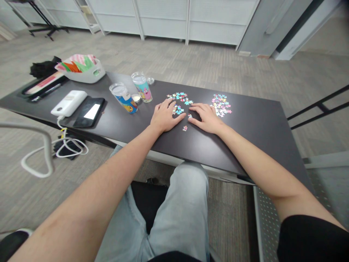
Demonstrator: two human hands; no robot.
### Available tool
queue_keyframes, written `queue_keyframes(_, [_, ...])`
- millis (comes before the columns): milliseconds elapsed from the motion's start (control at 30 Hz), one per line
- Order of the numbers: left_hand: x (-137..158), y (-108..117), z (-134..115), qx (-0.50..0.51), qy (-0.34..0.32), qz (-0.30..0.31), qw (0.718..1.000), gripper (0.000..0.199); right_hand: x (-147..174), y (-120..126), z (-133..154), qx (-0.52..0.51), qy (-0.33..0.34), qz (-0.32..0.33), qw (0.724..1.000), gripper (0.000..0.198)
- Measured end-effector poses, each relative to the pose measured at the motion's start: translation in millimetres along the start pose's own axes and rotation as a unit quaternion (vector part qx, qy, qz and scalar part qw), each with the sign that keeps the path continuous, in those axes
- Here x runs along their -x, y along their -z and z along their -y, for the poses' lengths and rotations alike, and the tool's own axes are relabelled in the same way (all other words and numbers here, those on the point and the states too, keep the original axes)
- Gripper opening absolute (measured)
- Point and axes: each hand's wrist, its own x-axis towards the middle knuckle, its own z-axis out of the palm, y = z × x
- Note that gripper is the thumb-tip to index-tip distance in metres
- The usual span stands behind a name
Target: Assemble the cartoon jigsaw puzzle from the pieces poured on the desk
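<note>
Head view: small jigsaw pieces are seen spread in two groups on a dark tabletop (259, 123). In the left group (178, 96), light blue and turquoise are shown most, broken by patches of red, white and darker print; a loose ring is roughly formed by it, with some pieces partly covered by the left hand (167, 117). In the right group (222, 105), pink, pale yellow, light blue and white are mixed, and the pieces are crowded close together. Knobbed, notched outlines can be made out, but the printed pictures are too small to be read. Nearer the table's front edge, a single piece (185, 128) in reddish, white and dark tones is set apart from both groups.

The left hand is laid palm down, its fingers loosely spread and its thumb stretched toward the right hand (205, 117). The right hand is likewise lowered between the groups, thumb and forefinger held wide, with a small piece (189, 116) lying between them; whether it is touched cannot be told. To the left, two clear containers wrapped in bright prints, one blue (127, 102) and one turquoise (144, 89), are stood upright.
</note>
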Motion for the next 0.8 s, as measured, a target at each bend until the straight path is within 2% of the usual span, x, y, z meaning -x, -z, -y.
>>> queue_keyframes(167, [3.4, -3.4, 2.6, -0.001, -0.042, -0.010, 0.999, 0.081, 0.2, 2.2, 1.6, -0.006, 0.004, 0.005, 1.000, 0.065])
queue_keyframes(367, [-10.7, -5.8, 7.4, -0.022, -0.173, 0.024, 0.984, 0.087, 1.1, 2.0, 1.3, -0.009, 0.018, -0.001, 1.000, 0.055])
queue_keyframes(500, [-28.2, -3.5, 4.8, -0.036, -0.255, 0.075, 0.963, 0.094, 0.5, 1.8, 0.3, -0.010, 0.028, -0.002, 1.000, 0.047])
queue_keyframes(667, [-43.0, -3.1, 0.1, -0.047, -0.268, 0.106, 0.956, 0.108, 0.8, 1.6, -0.2, -0.015, 0.026, -0.009, 1.000, 0.039])
queue_keyframes(800, [-41.6, -2.2, -0.2, -0.037, -0.275, 0.090, 0.956, 0.104, 3.2, 1.8, 1.7, -0.016, -0.016, -0.049, 0.999, 0.033])
